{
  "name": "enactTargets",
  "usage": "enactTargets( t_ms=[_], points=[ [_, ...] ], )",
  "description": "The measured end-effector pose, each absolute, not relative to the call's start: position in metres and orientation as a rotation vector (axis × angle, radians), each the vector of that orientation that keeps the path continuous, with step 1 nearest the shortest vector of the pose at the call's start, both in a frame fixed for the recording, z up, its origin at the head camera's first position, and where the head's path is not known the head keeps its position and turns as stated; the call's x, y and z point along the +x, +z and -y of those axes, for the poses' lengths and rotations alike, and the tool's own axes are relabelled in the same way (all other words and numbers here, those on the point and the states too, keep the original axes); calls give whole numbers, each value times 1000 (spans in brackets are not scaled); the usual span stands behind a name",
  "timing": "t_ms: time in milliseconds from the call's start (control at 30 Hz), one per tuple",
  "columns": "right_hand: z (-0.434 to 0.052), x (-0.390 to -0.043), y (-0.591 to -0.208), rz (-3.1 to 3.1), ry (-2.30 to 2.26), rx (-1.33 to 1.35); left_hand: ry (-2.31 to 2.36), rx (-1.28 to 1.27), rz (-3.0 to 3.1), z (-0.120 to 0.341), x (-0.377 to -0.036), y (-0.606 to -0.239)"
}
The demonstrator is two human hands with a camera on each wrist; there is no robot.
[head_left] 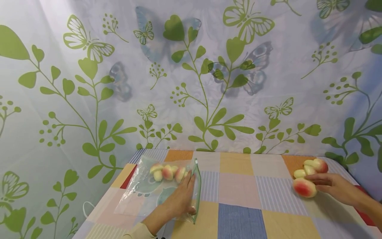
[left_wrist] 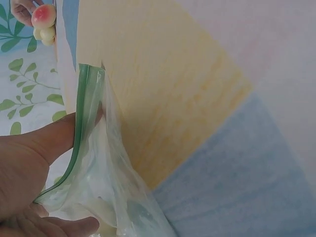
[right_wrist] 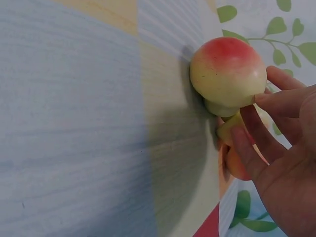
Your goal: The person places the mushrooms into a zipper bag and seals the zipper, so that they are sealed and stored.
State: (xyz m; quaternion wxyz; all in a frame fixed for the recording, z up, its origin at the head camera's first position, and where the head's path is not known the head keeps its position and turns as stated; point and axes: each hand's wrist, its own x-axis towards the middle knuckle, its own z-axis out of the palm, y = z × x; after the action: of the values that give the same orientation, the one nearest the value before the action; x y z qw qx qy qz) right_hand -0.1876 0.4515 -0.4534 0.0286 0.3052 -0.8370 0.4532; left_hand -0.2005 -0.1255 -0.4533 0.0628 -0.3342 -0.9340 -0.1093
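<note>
A clear zip bag (head_left: 140, 194) with a green zip edge (head_left: 197, 189) lies on the left of the table, with several pink-and-cream peaches (head_left: 167, 172) inside it. My left hand (head_left: 186, 199) grips the bag at its mouth. In the left wrist view the thumb of that hand (left_wrist: 34, 153) pinches the green zip edge (left_wrist: 81, 108) and holds the bag (left_wrist: 116, 197) apart. At the right my right hand (head_left: 325, 186) holds one peach (head_left: 304, 188) on the cloth. In the right wrist view its fingers (right_wrist: 266, 128) curl round that peach (right_wrist: 227, 71).
A few more loose peaches (head_left: 313, 165) lie just behind the held one, near the table's far right corner. A patchwork checked cloth (head_left: 238, 189) covers the table. A curtain (head_left: 191, 76) printed with leaves and butterflies hangs right behind it.
</note>
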Motion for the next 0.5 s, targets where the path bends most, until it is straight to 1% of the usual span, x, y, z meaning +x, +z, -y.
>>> enactTargets(
  t_ms=[133,333,500],
  points=[
    [-447,-186,-456,2498,1415,977,-328,-1012,2825,126,-200,-453],
    [-446,-181,-456,2630,1399,832,-309,-1016,2822,126,-201,-454],
    [-446,-182,-458,2702,1292,780,-288,-1026,2805,127,-202,-456]
  ],
)
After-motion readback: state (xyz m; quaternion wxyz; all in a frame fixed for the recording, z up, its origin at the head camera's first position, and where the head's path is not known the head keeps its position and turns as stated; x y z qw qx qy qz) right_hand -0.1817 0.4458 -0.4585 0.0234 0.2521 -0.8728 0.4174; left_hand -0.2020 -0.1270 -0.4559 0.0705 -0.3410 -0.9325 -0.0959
